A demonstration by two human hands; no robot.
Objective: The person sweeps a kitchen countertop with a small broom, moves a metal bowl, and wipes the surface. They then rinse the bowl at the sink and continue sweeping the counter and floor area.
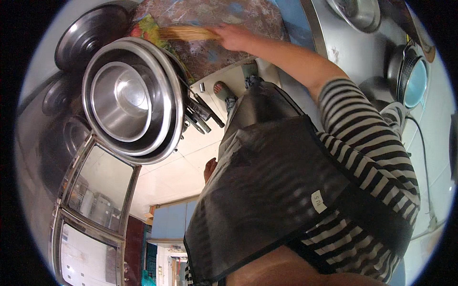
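Observation:
My right hand point(232, 37) reaches out to the top middle of the view, closed round one end of a bundle of thin straw-coloured strands point(188, 33). The bundle lies over a brown patterned cover point(250, 14) and its far end meets a bright red, yellow and green patterned cloth or sheet point(147, 30). Whether the strands are a brush or something loose cannot be told. My left hand point(210, 169) shows only in part at the left edge of the dark apron point(264, 168); its fingers look bent, and the rest is hidden.
Nested steel bowls point(121, 100) stand at the left, with black-handled utensils point(204, 111) beside them. A large round metal lid or pan point(91, 39) is behind. At the right, a steel counter point(340, 43) bears a basin point(361, 14) and a light-blue bowl point(417, 82). Framed glass panels point(102, 186) are lower left.

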